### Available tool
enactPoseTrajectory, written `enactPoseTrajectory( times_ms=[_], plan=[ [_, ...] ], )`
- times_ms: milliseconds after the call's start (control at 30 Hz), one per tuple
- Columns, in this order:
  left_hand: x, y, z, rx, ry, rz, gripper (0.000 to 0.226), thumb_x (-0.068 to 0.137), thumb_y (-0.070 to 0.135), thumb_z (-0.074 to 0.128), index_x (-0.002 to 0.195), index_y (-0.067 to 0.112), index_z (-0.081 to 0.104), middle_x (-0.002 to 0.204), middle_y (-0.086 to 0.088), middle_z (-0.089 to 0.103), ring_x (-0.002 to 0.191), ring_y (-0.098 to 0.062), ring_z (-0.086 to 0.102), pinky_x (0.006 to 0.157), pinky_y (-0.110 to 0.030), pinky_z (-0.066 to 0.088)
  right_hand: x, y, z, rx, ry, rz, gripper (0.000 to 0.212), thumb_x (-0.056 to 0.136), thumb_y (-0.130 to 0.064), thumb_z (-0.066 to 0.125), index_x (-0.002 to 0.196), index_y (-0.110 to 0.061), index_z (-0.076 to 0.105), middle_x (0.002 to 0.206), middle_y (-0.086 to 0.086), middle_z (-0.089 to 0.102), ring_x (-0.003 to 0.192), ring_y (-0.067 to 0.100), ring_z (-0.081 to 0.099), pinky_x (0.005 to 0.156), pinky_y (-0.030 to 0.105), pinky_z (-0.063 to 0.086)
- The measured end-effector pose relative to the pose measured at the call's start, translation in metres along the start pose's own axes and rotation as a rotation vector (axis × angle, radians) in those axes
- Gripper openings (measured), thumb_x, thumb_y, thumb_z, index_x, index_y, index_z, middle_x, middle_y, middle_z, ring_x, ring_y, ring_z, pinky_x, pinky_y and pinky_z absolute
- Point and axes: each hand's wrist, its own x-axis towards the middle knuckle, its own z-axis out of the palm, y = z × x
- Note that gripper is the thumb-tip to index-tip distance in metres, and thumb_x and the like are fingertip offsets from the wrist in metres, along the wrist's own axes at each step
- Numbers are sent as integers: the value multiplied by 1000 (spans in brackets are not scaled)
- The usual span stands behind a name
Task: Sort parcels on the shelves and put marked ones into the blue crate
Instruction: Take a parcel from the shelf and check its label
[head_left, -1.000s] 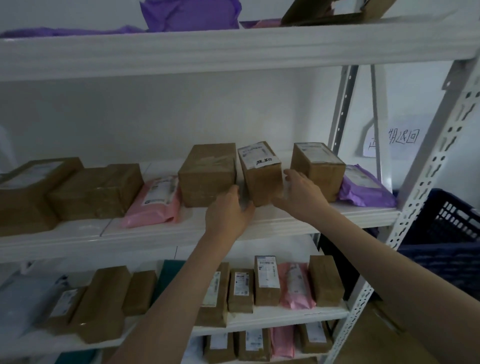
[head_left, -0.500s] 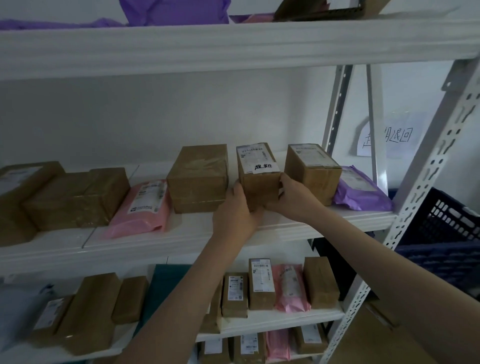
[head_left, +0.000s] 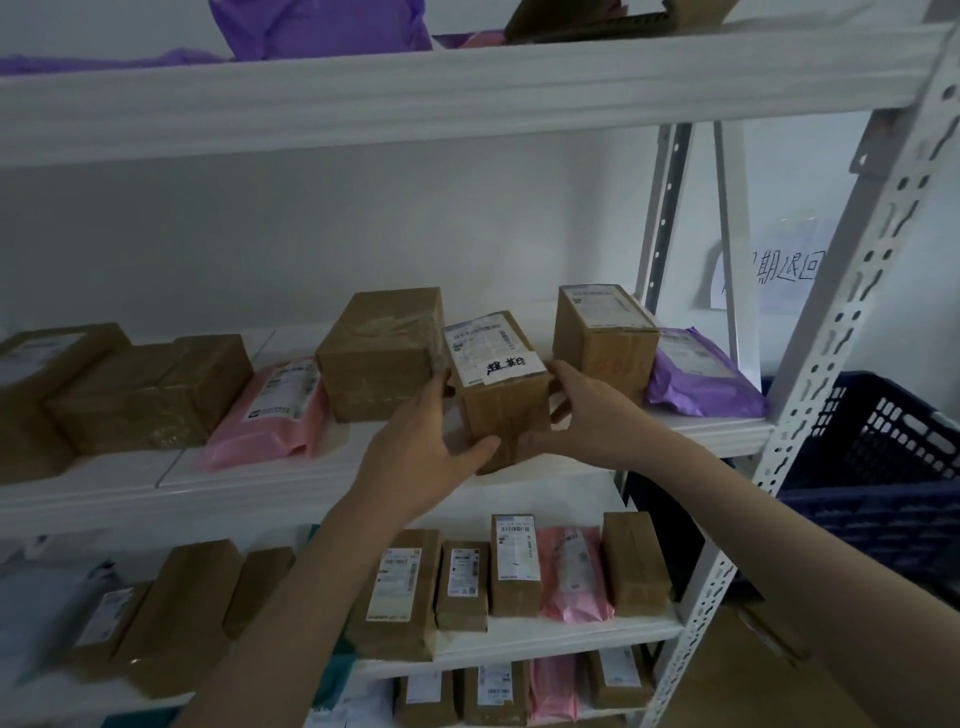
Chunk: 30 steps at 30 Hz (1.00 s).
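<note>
Parcel: small brown cardboard box with a white handwritten label, at the front edge of the white middle shelf, between two other boxes.
Left hand: grips the box's left side, thumb curled under its front lower edge.
Right hand: holds the box's right side, fingers wrapped behind it.
Neighbours: larger brown taped box just left; brown labelled box to the right.
Crate: dark blue plastic crate, right of the shelving upright, well apart from the parcel.

Dim, bluish light — edges bowed, lower left blurred.
</note>
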Motion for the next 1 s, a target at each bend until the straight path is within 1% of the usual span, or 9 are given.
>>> enactPoseTrajectory(
  times_ms=[67,133,267,400,500,633,800,933,1000],
  plan=[
    [9,-1,0,-54,-58,10,83,78,70,67,149,40,36,146,12,52,133,-12,50,105,-46,50,7,-2,0,-6,-15,-17,91,74,-53,78,149,-28,32,129,-9,59,105,11,61,93,39,54],
    [14,2,1,-79,-52,45,71,83,59,72,145,36,44,142,10,55,131,-12,52,104,-44,50,11,-4,2,-1,1,-22,90,72,-52,77,147,-28,33,132,-8,58,111,14,59,95,41,53],
    [13,7,-2,-75,112,147,77,85,51,72,152,32,39,145,10,47,131,-10,48,104,-41,50,3,-13,4,15,169,-82,87,76,-43,79,148,-28,33,141,-8,51,121,15,55,99,40,50],
    [0,15,-15,-45,313,283,78,87,40,75,153,19,41,147,5,47,135,-9,45,105,-29,48,-16,-25,-2,-18,400,-224,86,79,-37,77,150,-22,31,143,-7,48,118,12,56,86,39,56],
    [-8,22,-24,43,421,350,72,87,37,74,148,10,48,143,-2,53,132,-12,47,104,-21,42,-23,-30,-6,-51,471,-268,84,81,-38,77,149,-20,31,139,-6,51,116,11,58,82,38,58],
    [-9,26,-28,83,405,361,72,88,39,72,148,8,47,144,-3,52,135,-13,46,107,-23,40,-26,-36,-9,-57,495,-274,81,81,-38,75,147,-19,33,136,-6,53,114,10,58,82,36,58],
    [-9,26,-30,60,380,365,75,87,38,73,150,10,45,145,-1,51,135,-10,45,104,-20,42,-27,-36,-8,-41,491,-259,81,80,-36,77,147,-18,35,136,-5,53,115,11,58,83,37,58],
    [-5,34,-21,-39,336,414,74,87,34,75,150,10,45,144,0,50,133,-11,48,104,-28,50,-40,-30,-10,-8,529,-209,79,79,-34,78,145,-20,38,135,-6,54,116,9,56,84,26,51],
    [-3,44,-11,-87,309,455,73,87,32,75,150,10,45,143,0,50,131,-12,50,102,-30,51,-53,-24,-15,-8,544,-161,80,78,-37,77,146,-21,37,135,-7,53,116,10,56,83,31,54]
  ],
)
